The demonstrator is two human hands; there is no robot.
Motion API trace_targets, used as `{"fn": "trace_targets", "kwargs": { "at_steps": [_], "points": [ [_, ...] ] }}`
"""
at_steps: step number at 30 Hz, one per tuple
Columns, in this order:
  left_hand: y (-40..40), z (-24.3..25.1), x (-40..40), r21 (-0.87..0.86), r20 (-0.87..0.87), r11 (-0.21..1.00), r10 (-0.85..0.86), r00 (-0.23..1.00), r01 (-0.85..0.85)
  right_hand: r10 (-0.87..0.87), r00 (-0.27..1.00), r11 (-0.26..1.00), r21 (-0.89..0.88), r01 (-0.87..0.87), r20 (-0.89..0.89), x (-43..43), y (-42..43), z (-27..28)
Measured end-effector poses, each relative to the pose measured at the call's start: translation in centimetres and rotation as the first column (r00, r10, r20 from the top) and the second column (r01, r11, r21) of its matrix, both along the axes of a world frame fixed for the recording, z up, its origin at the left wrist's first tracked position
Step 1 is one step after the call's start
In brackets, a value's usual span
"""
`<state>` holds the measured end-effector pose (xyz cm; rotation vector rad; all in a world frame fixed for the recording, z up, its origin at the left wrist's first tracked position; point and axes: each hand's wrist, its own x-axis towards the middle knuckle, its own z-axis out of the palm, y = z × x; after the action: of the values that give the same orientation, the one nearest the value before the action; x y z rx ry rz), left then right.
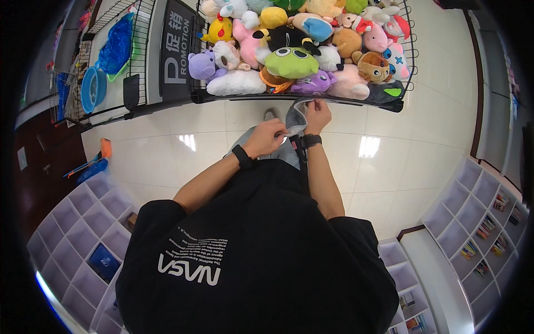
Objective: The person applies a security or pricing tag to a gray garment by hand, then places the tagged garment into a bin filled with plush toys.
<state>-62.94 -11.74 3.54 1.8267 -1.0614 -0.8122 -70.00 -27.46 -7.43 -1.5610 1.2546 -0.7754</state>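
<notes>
Both hands grip a grey plush item [295,119] with a pale, wavy edge, held between me and the bin's front. My left hand [267,135] pinches its lower near corner. Higher up, my right hand [318,115] has its fingertips closed on the other end of the pale edge. What kind of item it is cannot be told from here. Just beyond it, a wire display bin [409,54] is heaped with plush toys. Closest to my hands lie a purple plush toy [315,82], a green big-eyed one [290,63] and a long white fluffy one [236,82].
A wire rack [139,54] to the left holds a blue plastic basin [93,89] and shiny blue plastic wrapping [116,44]. A dark sign [179,54] stands beside the bin. White cubby shelves stand behind me, left [79,234] and right [471,234]. A black strap [301,152] hangs by my right wrist.
</notes>
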Motion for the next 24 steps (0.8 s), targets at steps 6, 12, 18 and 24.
{"fn": "trace_targets", "kwargs": {
  "at_steps": [6, 12, 18, 24],
  "points": [
    [0.8, -1.1, 0.6, 0.02, 0.038, 0.997, 0.075, 0.996, -0.076, -0.012, 0.993, 1.0, 0.019, 0.014, -0.119, 1.1, 0.4, -0.9],
    [0.6, -4.4, 0.3, 0.022, 0.106, 0.991, 0.127, 0.986, -0.13, 0.021, 0.885, 0.998, -0.048, -0.049, -0.465, 1.9, -0.4, -7.7],
    [1.9, -3.6, 1.1, 0.099, 0.095, 0.983, 0.146, 0.985, -0.156, 0.037, 0.933, 0.999, 0.03, -0.028, -0.357, 1.3, 0.1, -7.5],
    [4.6, -2.5, 2.6, 0.099, 0.042, 0.983, 0.149, 0.988, -0.153, 0.102, 0.981, 0.995, 0.018, -0.101, -0.163, 0.1, 1.9, -0.8]
  ]
}}
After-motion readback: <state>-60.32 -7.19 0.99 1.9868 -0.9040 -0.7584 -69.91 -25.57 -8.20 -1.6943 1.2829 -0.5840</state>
